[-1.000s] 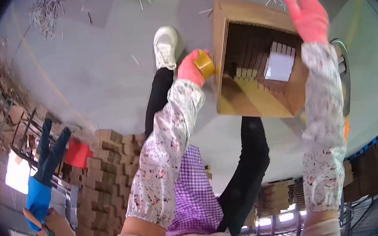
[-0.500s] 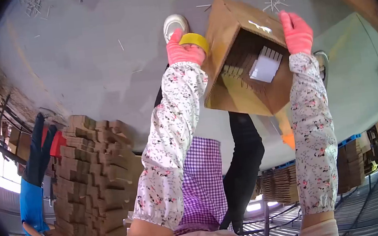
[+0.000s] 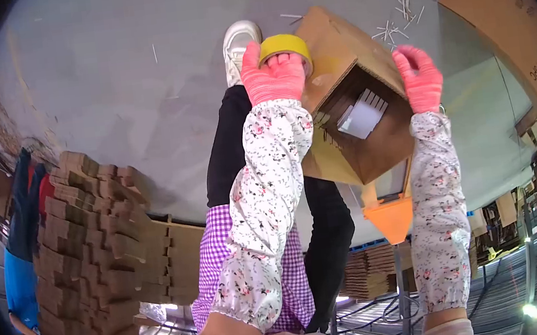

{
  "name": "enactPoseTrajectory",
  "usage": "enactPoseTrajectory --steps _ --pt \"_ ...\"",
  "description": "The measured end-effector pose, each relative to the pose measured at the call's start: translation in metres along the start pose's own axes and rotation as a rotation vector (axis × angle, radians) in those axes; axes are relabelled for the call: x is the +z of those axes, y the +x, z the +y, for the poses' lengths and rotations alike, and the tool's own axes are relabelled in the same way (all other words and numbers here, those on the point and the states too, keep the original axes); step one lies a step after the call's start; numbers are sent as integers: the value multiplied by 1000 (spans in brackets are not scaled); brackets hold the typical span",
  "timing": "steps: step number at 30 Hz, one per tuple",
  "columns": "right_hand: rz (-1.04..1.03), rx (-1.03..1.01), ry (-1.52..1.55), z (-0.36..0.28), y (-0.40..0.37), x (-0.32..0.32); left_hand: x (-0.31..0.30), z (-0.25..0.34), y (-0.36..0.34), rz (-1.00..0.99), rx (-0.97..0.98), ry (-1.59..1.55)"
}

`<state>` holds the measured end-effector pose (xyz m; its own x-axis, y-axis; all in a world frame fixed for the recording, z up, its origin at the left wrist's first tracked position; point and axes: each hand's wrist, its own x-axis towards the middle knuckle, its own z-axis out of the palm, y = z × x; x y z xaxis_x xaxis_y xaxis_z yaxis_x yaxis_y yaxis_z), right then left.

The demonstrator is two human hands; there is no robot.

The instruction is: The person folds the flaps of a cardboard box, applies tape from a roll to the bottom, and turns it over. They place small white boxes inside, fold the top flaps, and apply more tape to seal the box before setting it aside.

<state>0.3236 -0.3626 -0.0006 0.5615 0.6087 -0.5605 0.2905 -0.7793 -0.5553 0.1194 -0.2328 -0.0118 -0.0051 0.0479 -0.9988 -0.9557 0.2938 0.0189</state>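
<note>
My left hand (image 3: 275,77), in a pink glove, has its fingers through a roll of yellow tape (image 3: 284,44) and grips it beside the box's left side. The open cardboard box (image 3: 322,88) sits tilted before me, its mouth facing me. Inside it are a white flat piece (image 3: 361,120) and brown slotted dividers, partly in shadow. At the box's right edge is my right hand (image 3: 418,77), also gloved in pink, its fingers curled together. What those fingertips hold, if anything, is hidden.
White strips (image 3: 406,9) lie scattered on the grey floor. A large printed carton (image 3: 511,27) stands at the right. Stacked flat cardboard (image 3: 85,248) rises at the left, with a person in blue (image 3: 20,282) behind it. Below the box is an orange piece (image 3: 391,218).
My view has shifted, and the box appears lower and slightly turned. My left hand has moved right with the tape; my right hand sits lower, its fingers more curled.
</note>
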Motion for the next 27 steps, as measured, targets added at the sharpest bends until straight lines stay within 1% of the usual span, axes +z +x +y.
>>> enactPoseTrajectory --steps 2,3,5,7,8,9,10,11,12,15,16,17,19,20,22,23,25,26,27 --pt "-80 -124 14 -29 11 3 0 5 -11 15 23 -41" --pt "-224 -193 22 -64 23 5 7 12 -18 15 31 -76" --pt "-514 -308 42 -115 35 22 -4 25 -13 -84 31 -161" --pt "-789 -407 -125 -138 49 53 -3 41 -16 -152 34 -219" --pt "-927 -458 -212 -151 53 70 3 49 -23 -137 59 -271" --pt "-1011 -440 -309 -165 52 88 1 59 -22 -172 39 -310" --pt "-1117 -409 -393 -150 72 82 0 25 -9 -184 38 -345" --pt "-1211 -388 -494 -154 75 94 -1 21 -6 -210 29 -389" --pt "-1145 -400 -281 -141 73 112 0 16 -7 -302 44 -395" --pt "-1201 -308 -148 -137 87 134 -1 12 -27 -352 38 -375" --pt "-1190 -446 -207 -139 87 135 -15 11 -46 -383 33 -226" --pt "-1176 -389 -262 -147 83 139 -33 17 -77 -411 11 -74" --pt "-1146 -273 -366 -150 93 142 -46 26 -108 -290 11 878" --pt "-1129 -315 -394 -162 88 143 -55 30 -115 -253 263 1155" --pt "-1154 -343 -332 -163 98 148 -83 32 -116 -148 803 1693" --pt "-1164 -351 -296 -162 99 149 -95 32 -109 -92 821 1784" --pt "-1209 -226 -309 -175 111 146 -110 34 -92 25 865 1973" --pt "-1227 -172 -311 -184 117 147 -113 34 -86 14 866 1959" --pt "-1232 -187 -328 -188 119 148 -116 33 -82 4 861 1945"
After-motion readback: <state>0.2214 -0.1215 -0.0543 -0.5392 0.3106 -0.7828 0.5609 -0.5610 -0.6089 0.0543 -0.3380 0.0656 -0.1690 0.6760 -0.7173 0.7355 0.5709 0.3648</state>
